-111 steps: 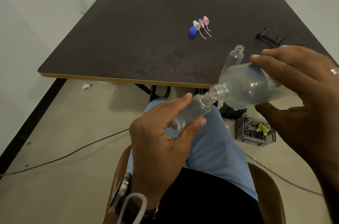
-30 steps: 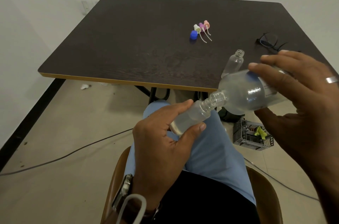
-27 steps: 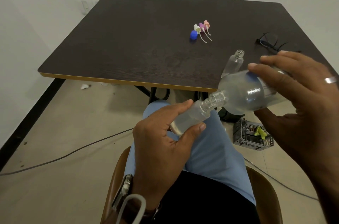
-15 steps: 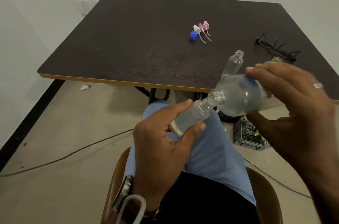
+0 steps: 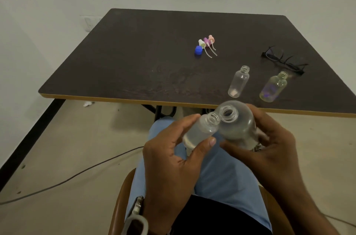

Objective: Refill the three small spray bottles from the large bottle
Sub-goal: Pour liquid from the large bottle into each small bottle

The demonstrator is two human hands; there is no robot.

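Three small spray bottles in total, one large bottle (image 5: 238, 125). One small bottle (image 5: 200, 131) gripped in the left hand (image 5: 173, 159), thumb and fingers wrapped round it, neck tilted up and away, open, clear liquid in the lower part. Large bottle gripped in the right hand (image 5: 269, 148), just right of the small one and touching it at the shoulder, mouth open and facing up, see-through and cloudy looking. Both held over the lap, just short of the table (image 5: 134, 57) edge.

Other two small bottles ahead of the right hand on the table: one clear (image 5: 238, 81), one further right with a purple glint (image 5: 273, 87), both uncapped, standing.

Further ahead of the hands: three spray tops (image 5: 206, 43) in a row (white, purple, pink) plus one blue cap (image 5: 198, 50) beside them. One pair of glasses (image 5: 283, 60) beyond the rightmost bottle.
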